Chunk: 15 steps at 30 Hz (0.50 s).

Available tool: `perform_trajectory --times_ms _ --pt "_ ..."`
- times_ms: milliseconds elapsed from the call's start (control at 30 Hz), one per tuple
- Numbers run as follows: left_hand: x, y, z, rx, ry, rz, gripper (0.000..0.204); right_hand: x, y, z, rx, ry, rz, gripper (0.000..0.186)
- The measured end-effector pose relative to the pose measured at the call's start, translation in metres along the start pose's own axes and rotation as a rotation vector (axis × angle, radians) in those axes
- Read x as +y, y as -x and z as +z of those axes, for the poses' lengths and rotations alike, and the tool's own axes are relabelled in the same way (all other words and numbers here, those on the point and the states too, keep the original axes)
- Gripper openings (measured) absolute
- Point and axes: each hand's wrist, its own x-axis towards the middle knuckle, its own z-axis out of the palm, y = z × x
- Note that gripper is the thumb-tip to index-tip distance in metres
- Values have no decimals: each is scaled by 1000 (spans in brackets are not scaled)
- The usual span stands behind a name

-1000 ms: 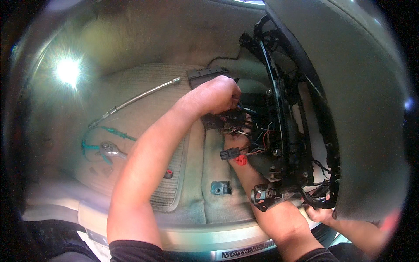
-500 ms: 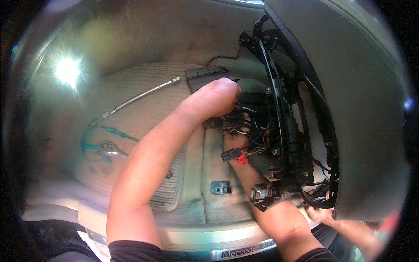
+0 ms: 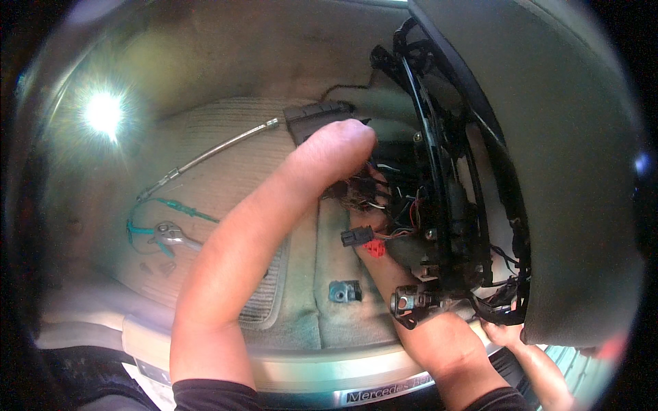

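My left hand [image 3: 348, 142] is curled over a bundle of thin wires [image 3: 363, 192] beside the seat frame. Its fingertips are turned away, so what they grip is hidden. From below, my right hand [image 3: 377, 188] reaches under the seat rail and is closed around the same wires, partly covered by them. A black connector plug [image 3: 357, 236] and a red connector [image 3: 374, 248] hang on wires over my right wrist. Beyond my left hand lies a black plastic cover [image 3: 305, 120].
The black metal seat frame [image 3: 430, 151] and the tipped grey seat [image 3: 582, 171] stand at the right. An extension bar [image 3: 212, 151], a ratchet [image 3: 168, 233] and a teal cord [image 3: 130, 222] lie on the mat. Another person's hand [image 3: 504, 333] is at the lower right.
The view has shifted slightly. My hands stay at the wires, with small movements of the left wrist. The other person's forearm has moved a little at the lower right.
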Motion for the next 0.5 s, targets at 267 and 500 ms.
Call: perform_trajectory --times_ms 267,500 --pt "-6 -3 -6 -72 148 29 15 -32 -3 -24 -53 -232 326 50" --pt "-13 1 -9 -59 309 45 17 -78 -11 -28 -33 -744 682 54"
